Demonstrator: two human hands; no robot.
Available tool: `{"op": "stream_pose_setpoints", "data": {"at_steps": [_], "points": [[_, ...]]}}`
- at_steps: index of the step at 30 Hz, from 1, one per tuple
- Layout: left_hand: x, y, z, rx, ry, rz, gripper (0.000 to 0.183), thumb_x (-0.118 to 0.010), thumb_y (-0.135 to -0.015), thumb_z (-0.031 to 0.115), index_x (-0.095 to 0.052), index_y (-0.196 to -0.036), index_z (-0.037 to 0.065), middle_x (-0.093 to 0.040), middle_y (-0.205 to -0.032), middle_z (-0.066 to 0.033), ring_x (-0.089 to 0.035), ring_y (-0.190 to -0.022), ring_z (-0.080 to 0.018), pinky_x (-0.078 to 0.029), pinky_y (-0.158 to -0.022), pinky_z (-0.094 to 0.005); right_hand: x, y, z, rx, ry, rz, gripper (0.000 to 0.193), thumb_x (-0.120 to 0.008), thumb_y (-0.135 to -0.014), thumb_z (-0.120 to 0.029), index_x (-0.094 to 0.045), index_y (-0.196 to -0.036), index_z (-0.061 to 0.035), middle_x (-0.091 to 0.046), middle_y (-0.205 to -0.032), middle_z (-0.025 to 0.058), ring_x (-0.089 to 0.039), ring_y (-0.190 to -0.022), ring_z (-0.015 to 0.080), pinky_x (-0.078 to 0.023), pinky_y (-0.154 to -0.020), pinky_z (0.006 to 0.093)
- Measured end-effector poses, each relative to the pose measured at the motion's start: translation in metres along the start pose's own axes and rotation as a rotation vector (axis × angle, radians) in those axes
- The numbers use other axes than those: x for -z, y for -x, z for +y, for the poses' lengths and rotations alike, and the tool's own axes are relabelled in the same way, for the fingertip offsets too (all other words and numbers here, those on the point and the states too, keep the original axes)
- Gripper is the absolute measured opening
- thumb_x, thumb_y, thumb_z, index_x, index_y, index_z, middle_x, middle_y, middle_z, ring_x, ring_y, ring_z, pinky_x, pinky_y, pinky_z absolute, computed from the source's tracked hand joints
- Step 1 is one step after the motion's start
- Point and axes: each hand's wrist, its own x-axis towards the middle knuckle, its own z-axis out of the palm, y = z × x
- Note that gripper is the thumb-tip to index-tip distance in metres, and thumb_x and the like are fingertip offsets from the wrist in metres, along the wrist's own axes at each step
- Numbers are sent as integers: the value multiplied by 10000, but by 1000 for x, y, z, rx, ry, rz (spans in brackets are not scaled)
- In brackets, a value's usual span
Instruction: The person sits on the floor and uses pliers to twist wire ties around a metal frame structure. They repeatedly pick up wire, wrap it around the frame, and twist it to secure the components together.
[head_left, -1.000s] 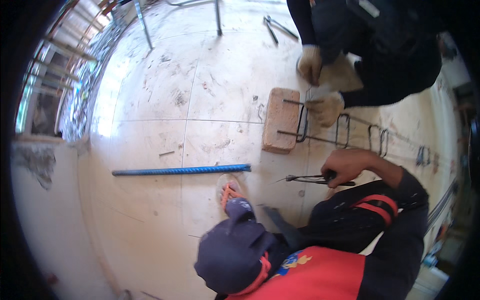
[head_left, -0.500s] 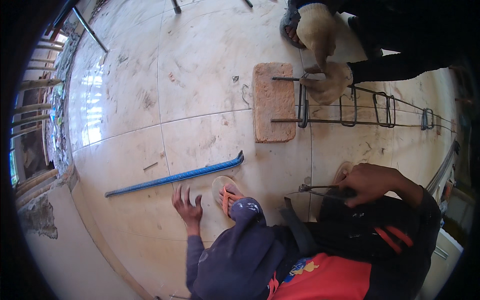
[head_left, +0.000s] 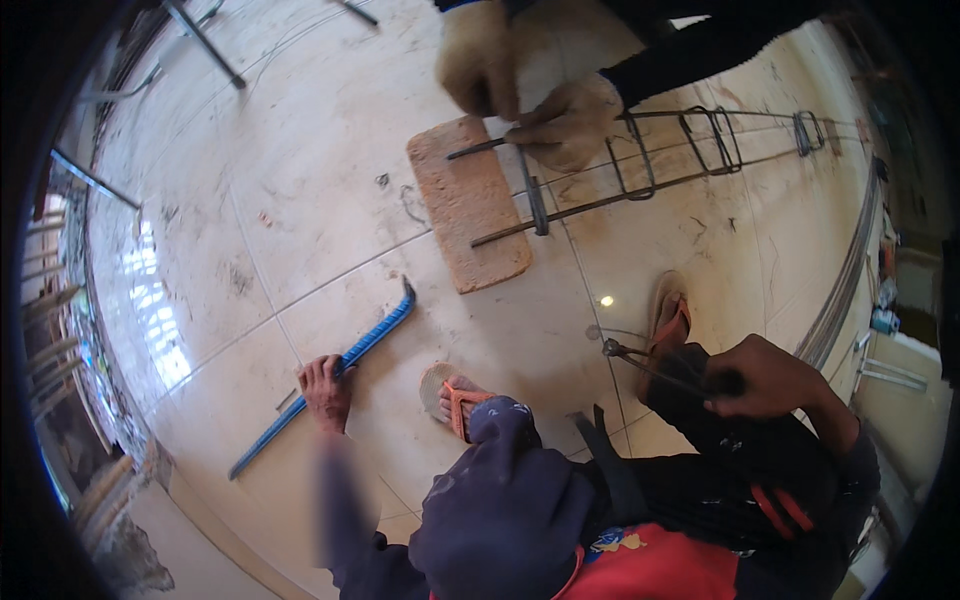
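A blue pry bar point(head_left: 375, 333) with a bent dark tip lies on the tiled floor. Over its middle rests my left hand point(head_left: 326, 396), its fingers closed round the bar. In my right hand point(head_left: 765, 378), held above my right leg, is a pair of pincers point(head_left: 655, 368); their head points left, with a thin wire by the jaws. Farther off, a co-worker's gloved hands point(head_left: 570, 125) are at the near end of a steel rebar frame point(head_left: 585, 205) with square stirrups. Two of its bar ends lie across a reddish brick point(head_left: 465, 215).
My sandalled left foot point(head_left: 460, 400) and right foot point(head_left: 672, 312) are on the tiles. A bundle of thin rods point(head_left: 845, 275) lies at the right. Metal legs point(head_left: 205, 45) stand at the upper left. A broken wall edge point(head_left: 130, 545) borders the lower left.
My left hand has moved from beside the blue pry bar onto it and closed round it. The bar is now more steeply angled. The view has shifted and turned; the pincers stay in my right hand.
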Motion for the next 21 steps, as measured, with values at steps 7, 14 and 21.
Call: {"op": "stream_pose_setpoints", "data": {"at_steps": [7, 14, 21], "points": [[60, -66, 51, 9, 309, 152, 339, -727, -763, 106, -560, -1051, 45, -561, -991, -139, -530, -963, -303, -421, -845, -383, -20, -31, 3, 186, -257, 274, 283, -702, -763, -252, -651, -889, -4, -640, -735, 111, -629, -662, 206, -483, -682, 315], [76, -125, 206, -176, 1348, -916, 713, -470, -956, 406, -99, -1463, 68, -429, -1359, -190, -493, -1185, -287, -378, -991, -414, -76, -63, -8, 466, -277, 651, 333, -671, -786, -303, -634, -915, 2, -640, -748, 172, -649, -706, 298, -488, -653, 384], [78, -111, 286, 286, 2066, -1018, 699, -490, -870, 596, -337, -1394, 161, -354, -1413, -177, -377, -1275, -351, -298, -1051, -503, -130, -59, -24, 382, -121, 652, 287, -652, -771, -278, -589, -869, -16, -627, -733, 208, -624, -730, 396, -489, -647, 479]]}}
